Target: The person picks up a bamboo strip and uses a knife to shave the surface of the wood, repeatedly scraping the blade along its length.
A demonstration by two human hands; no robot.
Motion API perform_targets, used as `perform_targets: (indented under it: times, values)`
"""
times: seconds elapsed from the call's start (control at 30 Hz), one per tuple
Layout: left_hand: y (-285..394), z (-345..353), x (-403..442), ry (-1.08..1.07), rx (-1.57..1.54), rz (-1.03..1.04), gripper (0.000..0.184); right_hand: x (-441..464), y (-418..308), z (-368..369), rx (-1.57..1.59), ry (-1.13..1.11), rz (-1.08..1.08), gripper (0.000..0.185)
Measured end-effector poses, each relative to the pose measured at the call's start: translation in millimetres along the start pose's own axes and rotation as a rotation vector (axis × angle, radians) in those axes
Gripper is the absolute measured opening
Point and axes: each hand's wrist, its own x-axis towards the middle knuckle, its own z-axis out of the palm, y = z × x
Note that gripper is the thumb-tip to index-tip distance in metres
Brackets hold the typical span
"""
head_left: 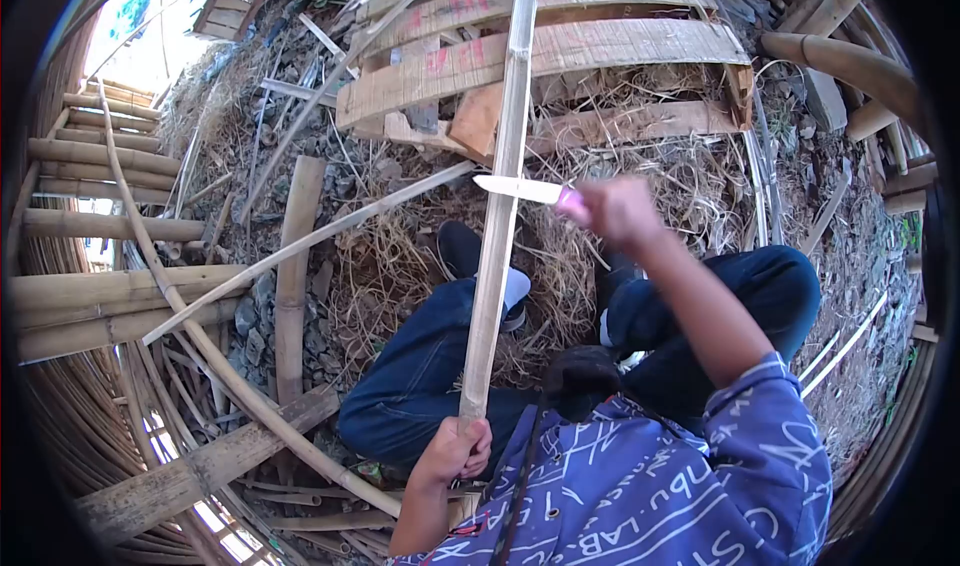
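Observation:
My left hand (455, 451) is wrapped round the lower end of a long split bamboo strip (490, 286), close to my left hip. The strip slants up and away from me, past the top of the view. In my right hand (622, 211), which is smeared by motion, is a knife (520, 188) with a pinkish-purple handle. Its pale blade points left and lies across the strip about midway along. Whether the blade's edge touches the bamboo I cannot tell.
Ahead lies a slatted wooden pallet (640, 46) with red marks. A thin strip (320, 236) slopes down to the left. Thick bamboo poles (120, 291) stack at the left, with a short pole (297, 266) nearby. Shavings (385, 256) cover the ground around my feet; more poles (830, 56) lie at right.

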Motion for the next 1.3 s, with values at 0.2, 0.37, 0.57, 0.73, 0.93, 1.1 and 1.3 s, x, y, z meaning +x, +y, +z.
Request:
perform_targets:
  times: [0.2, 0.37, 0.57, 0.73, 0.93, 1.1, 1.3]
  values:
    - [1, -6, -6, -0.008, 0.001, 0.009, 0.044, -6, -34, 8, -0.008, 0.047, -0.024, 0.042]
    - [1, -8, -13, -0.001, 0.003, 0.013, 0.043, 0, -40, 5, -0.108, -0.050, -0.077, 0.048]
    - [4, -9, -14, -0.008, -0.006, 0.022, 0.042, 8, -11, 18, 0.007, 0.034, 0.058, 0.043]
    - [4, -4, -16, -0.004, 0.007, 0.022, 0.045, 11, 6, 7, -0.102, -0.068, 0.080, 0.039]
    - [5, -5, -19, 0.055, 0.066, 0.030, 0.047, 17, 10, 6, -0.124, 0.000, -0.103, 0.046]
    - [4, -9, -18, 0.029, 0.043, 0.042, 0.046, 7, -30, 33, 0.093, 0.053, -0.085, 0.051]
    - [7, -6, -22, 0.046, 0.062, 0.047, 0.046, 12, -41, 20, 0.005, -0.013, -0.255, 0.039]
